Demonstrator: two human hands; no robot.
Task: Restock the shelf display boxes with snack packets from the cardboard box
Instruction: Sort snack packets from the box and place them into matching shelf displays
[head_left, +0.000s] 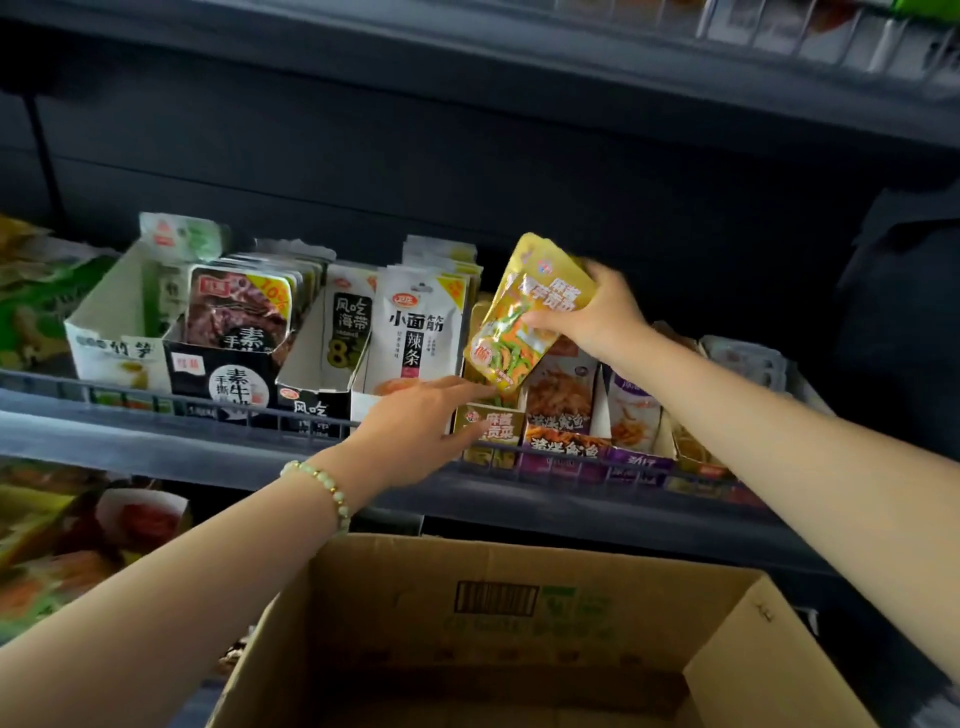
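My right hand (592, 312) grips a stack of yellow snack packets (524, 317) printed with green vegetables, tilted above the yellow display box (488, 423) on the shelf. With straight fingers my left hand (421, 421) touches that box's front and left edge; a bead bracelet sits on the wrist. The open cardboard box (519, 623) fills the lower middle of the view, below the shelf; what I can see of its inside holds no packets.
The dark shelf (208, 431) has a low wire rail at the front. Display boxes stand in a row: white, black, white with noodle-strip packets to the left, purple ones (561, 447) to the right. Snack bags (47, 545) fill the lower left shelf.
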